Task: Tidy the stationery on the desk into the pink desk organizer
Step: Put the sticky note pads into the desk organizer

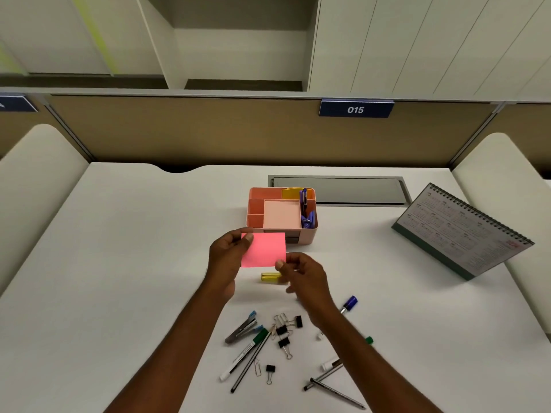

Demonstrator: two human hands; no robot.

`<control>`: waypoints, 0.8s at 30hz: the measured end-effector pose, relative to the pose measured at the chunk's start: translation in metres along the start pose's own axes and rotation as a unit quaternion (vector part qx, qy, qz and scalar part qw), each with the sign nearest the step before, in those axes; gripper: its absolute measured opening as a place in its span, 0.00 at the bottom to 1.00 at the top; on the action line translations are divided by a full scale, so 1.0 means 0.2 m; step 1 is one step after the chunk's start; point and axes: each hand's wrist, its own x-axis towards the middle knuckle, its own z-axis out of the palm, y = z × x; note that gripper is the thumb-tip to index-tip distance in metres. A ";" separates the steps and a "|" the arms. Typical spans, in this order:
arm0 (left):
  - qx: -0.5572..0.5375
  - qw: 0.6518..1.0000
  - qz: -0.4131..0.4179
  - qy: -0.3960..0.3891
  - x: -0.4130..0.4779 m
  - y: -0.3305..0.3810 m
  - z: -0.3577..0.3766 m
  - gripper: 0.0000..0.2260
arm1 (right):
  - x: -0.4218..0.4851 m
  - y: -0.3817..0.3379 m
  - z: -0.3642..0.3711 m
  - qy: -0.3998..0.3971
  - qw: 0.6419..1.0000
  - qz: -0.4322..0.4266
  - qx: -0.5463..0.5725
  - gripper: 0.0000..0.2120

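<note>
A pink pad of sticky notes (264,249) is held above the desk just in front of the pink desk organizer (253,204). My left hand (229,257) pinches its upper left corner and my right hand (304,278) pinches its lower right corner. The organizer holds a pale pink pad, a yellow pad, a purple pen and a purple clip. Under my hands lies a small yellow item (269,276). Nearer me lie a stapler (241,326), a green-capped marker (243,354), a thin pen (250,363), several black binder clips (284,330) and a paper clip (258,367).
A blue-capped marker (349,304) and more pens (334,393) lie to the right, partly under my right arm. A desk calendar (465,231) stands at the right. A grey cable hatch (340,190) sits behind the organizer, before the partition.
</note>
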 end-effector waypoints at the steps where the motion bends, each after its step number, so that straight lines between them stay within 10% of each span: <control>1: -0.010 1.000 -0.003 -0.006 0.00 0.01 0.01 0.08 | 0.01 -0.03 -0.02 0.007 1.000 -0.005 0.021 0.06; 9: 0.159 0.980 0.117 -0.039 0.07 0.11 0.06 0.10 | 0.19 -0.30 -0.17 0.078 0.983 -0.151 -0.069 0.06; 17: 0.314 0.871 0.374 -0.049 0.21 0.45 0.21 0.12 | 0.39 -0.61 -0.29 0.066 0.887 -0.365 -0.276 0.08; 24: 0.347 0.828 0.439 0.027 0.32 0.58 0.33 0.06 | 0.54 -0.80 -0.33 0.094 0.834 -0.421 -0.345 0.07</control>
